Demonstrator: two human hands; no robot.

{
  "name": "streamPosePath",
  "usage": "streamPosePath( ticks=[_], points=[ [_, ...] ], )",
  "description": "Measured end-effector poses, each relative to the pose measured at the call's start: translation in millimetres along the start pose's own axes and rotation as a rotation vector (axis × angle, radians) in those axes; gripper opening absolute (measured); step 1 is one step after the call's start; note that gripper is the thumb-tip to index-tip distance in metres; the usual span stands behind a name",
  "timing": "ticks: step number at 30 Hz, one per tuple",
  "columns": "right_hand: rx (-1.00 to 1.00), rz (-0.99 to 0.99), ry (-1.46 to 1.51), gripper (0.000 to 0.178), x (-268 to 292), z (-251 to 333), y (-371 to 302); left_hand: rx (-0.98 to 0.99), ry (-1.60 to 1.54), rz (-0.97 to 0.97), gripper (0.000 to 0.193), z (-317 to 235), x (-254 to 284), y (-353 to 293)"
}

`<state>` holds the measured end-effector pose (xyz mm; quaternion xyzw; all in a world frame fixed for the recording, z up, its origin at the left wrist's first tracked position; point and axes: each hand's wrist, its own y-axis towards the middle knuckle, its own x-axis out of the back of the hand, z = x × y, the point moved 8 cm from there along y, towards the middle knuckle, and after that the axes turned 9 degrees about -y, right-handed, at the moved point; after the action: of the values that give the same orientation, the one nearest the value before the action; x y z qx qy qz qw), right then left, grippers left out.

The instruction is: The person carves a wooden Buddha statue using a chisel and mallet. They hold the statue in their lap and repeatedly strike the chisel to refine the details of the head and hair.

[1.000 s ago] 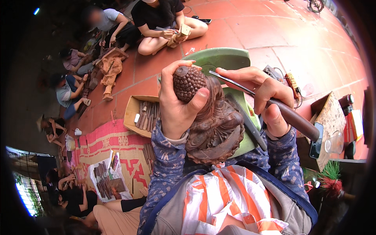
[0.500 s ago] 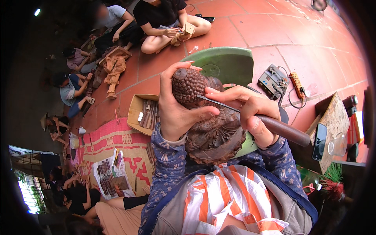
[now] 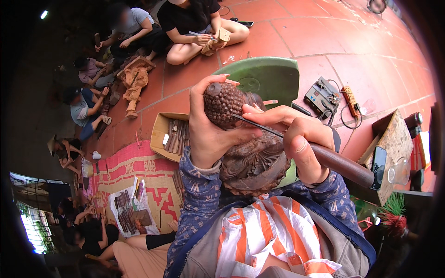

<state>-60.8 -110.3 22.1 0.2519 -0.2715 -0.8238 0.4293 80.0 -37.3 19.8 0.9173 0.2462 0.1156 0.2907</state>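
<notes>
The carved wooden figure [image 3: 245, 148] is clasped by the left hand [image 3: 208, 134] around its knobbed head, steadied over the lap, so that the chisel [image 3: 324, 155], gripped in the closed right hand [image 3: 301, 143], can be pressed against it.

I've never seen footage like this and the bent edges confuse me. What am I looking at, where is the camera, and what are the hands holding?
The camera sits on a person's head and looks down; its wide lens bends the edges. No machine here, just two bare hands. The left hand grips a dark carved wooden figure by its bumpy head. The right hand holds a carving tool with a wooden handle, its thin metal tip against the head. On the red tiled floor lie a cardboard box of chisels and a green plastic chair. Other people sit carving nearby.
</notes>
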Motion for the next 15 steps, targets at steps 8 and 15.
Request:
streamPosePath(
  ticks=[8, 15],
  points=[
    [0.122, 0.075, -0.057, 0.027, -1.3, -0.2, -2.0, 0.001, 0.033, 0.017, 0.098, -2.0, -1.3, 0.6],
    [0.108, 0.327, -0.15, 0.025, 2.7, 1.9, 14.6, -0.002, 0.027, 0.008, 0.098, -0.7, 0.0, -0.6]
  ],
)
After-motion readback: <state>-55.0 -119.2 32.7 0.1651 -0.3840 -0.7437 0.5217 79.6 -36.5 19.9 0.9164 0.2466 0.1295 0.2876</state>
